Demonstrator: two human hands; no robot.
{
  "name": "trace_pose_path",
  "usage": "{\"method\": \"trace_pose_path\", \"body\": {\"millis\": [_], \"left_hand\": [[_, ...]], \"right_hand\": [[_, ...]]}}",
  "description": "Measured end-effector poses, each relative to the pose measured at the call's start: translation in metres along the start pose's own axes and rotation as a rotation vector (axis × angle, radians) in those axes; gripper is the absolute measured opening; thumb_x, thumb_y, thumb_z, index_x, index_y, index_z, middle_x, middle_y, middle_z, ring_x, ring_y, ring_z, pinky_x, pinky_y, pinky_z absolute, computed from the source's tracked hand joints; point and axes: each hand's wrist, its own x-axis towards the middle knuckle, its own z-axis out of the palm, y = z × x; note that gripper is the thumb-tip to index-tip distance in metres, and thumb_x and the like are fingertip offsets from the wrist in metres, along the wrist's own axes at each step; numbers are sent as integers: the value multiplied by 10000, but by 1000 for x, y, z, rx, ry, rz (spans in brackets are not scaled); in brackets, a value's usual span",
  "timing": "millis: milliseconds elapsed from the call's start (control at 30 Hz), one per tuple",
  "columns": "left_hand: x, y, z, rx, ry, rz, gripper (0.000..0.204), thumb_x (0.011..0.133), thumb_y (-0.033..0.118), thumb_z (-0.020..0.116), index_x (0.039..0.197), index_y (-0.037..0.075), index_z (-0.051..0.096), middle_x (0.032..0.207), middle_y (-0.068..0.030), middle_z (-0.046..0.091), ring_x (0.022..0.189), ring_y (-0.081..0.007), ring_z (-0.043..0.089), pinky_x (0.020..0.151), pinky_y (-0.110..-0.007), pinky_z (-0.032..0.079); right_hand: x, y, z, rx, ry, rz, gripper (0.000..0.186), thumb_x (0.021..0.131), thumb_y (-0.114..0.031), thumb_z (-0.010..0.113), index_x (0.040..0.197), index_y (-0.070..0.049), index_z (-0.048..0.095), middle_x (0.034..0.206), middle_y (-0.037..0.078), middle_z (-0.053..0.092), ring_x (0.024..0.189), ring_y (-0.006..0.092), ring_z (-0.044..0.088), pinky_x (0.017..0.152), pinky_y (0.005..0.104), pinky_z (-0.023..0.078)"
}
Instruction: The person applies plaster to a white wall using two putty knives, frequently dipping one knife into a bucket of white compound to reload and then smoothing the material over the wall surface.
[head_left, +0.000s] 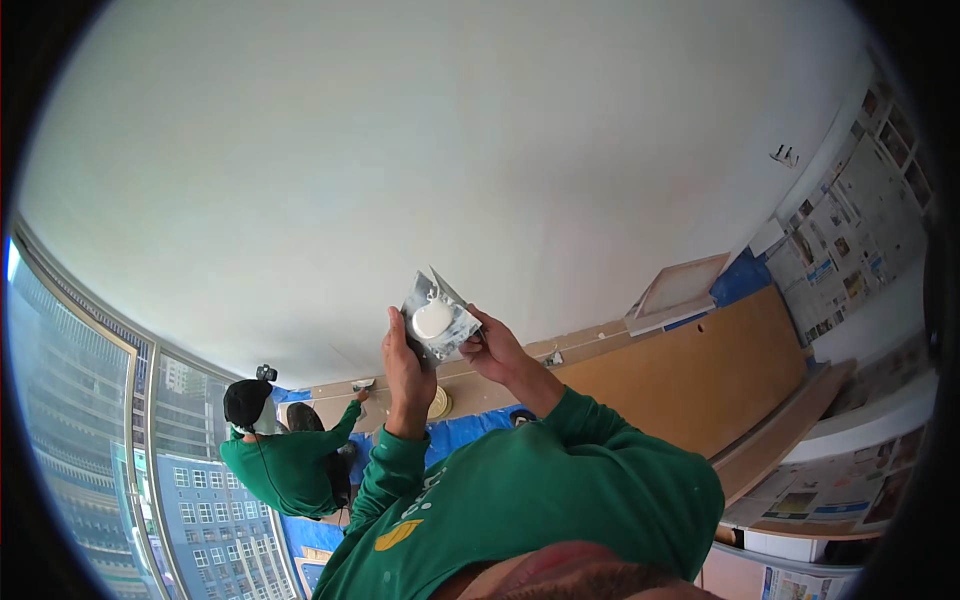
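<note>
Seen from above, a person in a green sweatshirt (540, 500) holds a silvery plate (462, 328) up in front of a broad pale wall (400, 150), near the middle of the view. A rounded blob of white paste (432, 318) sits on the plate, with smears around it. The left hand (405, 370) grips the plate's left edge, thumb upright along it. The right hand (500, 352) is closed around the right side, fingers curled under; whether it holds the same piece or a second blade is hard to tell, as a thin edge juts up at the top.

Below and to the left, near a tall window (70, 380), a co-worker (285, 470) in green and a black cap (247, 403) crouches with one arm stretched toward a small tool (362, 384) by the foot of the wall. A round yellowish container (440, 403) stands between the two people, beside blue sheeting (465, 430).

To the right lies a large brown board (660, 370), with a framed panel (680, 290) leaning behind it. Newspaper (850, 240) covers the far right side. Short wires (785, 157) poke from the wall at upper right.
</note>
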Motion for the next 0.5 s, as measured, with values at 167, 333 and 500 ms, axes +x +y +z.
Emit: {"method": "trace_pose_path", "body": {"millis": [167,333,500], "left_hand": [[25,8,25,4,60,183,560,1076,461,459,1294,-46,554,1206,-130,667,1066,-223,689,939,-362,572],[54,-12,25,-18,177,226,636,1053,525,481,1356,-34,501,1281,-126,622,1156,-220,639,985,-355,533],[65,-32,57,50,309,398,679,1050,570,459,1310,-56,498,1249,-125,600,1100,-192,616,967,-326,500]], "right_hand": [[-27,-84,-4,-128,74,-236,159,1013,-233,630,1079,-90,651,933,44,734,783,144,694,580,253,540],[-53,-110,31,-341,-137,-374,399,999,-169,628,1360,-24,537,1312,88,646,1222,209,615,1074,389,475],[-59,-122,60,-342,-23,-389,384,1032,-291,585,1357,-90,542,1229,40,670,1145,182,635,949,354,514]]}}
